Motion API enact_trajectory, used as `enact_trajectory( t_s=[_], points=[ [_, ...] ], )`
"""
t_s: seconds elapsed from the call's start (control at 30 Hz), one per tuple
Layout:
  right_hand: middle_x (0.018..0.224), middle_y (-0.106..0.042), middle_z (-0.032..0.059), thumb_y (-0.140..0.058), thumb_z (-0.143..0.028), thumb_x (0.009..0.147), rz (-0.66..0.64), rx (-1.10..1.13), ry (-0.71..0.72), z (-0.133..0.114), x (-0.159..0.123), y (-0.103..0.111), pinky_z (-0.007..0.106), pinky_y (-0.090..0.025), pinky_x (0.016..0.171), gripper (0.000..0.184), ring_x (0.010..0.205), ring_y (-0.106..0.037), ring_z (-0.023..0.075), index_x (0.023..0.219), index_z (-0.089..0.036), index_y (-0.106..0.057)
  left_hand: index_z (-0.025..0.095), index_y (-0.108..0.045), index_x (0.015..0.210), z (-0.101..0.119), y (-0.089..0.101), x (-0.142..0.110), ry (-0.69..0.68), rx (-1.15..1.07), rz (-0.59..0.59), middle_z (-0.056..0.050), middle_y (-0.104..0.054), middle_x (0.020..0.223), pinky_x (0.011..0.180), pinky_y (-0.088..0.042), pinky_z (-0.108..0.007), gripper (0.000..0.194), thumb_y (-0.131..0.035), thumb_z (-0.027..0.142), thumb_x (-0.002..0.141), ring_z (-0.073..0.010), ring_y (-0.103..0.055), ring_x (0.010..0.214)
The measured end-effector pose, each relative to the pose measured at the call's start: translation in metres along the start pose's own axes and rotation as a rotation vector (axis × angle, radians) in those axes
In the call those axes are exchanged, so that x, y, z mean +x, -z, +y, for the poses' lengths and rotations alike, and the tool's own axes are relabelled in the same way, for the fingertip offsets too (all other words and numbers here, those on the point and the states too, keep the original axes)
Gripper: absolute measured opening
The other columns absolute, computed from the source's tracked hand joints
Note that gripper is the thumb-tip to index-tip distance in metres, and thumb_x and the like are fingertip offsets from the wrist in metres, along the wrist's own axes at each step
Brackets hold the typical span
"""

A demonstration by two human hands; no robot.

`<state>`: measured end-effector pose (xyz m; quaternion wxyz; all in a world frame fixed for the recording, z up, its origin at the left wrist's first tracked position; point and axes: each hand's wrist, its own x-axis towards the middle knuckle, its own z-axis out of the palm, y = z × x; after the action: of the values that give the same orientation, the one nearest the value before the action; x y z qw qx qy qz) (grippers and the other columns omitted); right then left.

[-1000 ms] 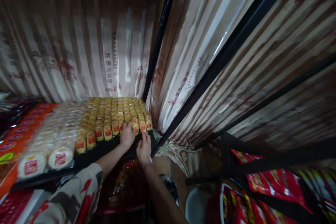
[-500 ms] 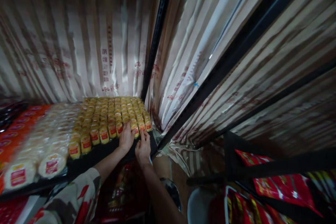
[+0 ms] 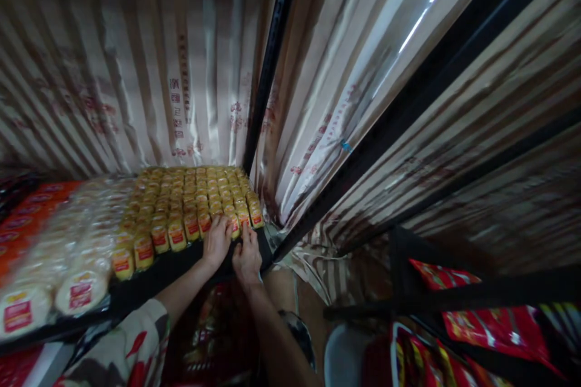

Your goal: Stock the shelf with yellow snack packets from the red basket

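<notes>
Rows of small yellow packets with red labels stand on a dark shelf. My left hand lies over the front row near its right end, fingers curled on a yellow packet there. My right hand is just to its right at the shelf edge, fingertips touching a packet of the front row. Whether either hand really grips a packet is hard to see in the dim light.
Round white packets with red labels and orange packs lie left of the yellow ones. A black upright post stands behind, with striped plastic sheeting around. Red snack bags fill a rack at the lower right.
The view has drifted so the shelf goods sit further left. Both hands stay at the front row's right end, shifted only slightly.
</notes>
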<state>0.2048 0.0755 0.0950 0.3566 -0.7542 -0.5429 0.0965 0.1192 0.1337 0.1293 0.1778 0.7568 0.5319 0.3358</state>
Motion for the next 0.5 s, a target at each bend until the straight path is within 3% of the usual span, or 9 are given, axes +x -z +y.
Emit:
enact_trajectory(
  t_s=[0.3,0.5],
  points=[
    [0.127,-0.049,0.0101,-0.041,-0.007,0.070,0.001,0.028,-0.004,-0.001,0.000,0.001,0.032,-0.040,0.099,0.067,0.117,-0.047,0.0194,0.137,-0.016,-0.038,0.020,-0.063,0.104,0.007,0.004,-0.004,0.006,0.208,-0.084,-0.006,-0.060,0.103,0.071,-0.045,-0.025,0.027,-0.041,0.027,0.090,-0.0173,-0.060,0.088],
    [0.121,-0.053,0.0086,-0.039,-0.007,0.071,0.045,0.135,0.033,0.005,0.000,-0.002,0.030,-0.043,0.095,0.061,0.107,-0.053,0.0172,0.131,-0.018,-0.045,0.023,-0.058,0.116,0.004,0.008,-0.017,-0.025,0.169,-0.120,-0.006,-0.059,0.109,0.069,-0.047,-0.023,0.033,-0.039,0.023,0.090,-0.0156,-0.060,0.088]
  ],
)
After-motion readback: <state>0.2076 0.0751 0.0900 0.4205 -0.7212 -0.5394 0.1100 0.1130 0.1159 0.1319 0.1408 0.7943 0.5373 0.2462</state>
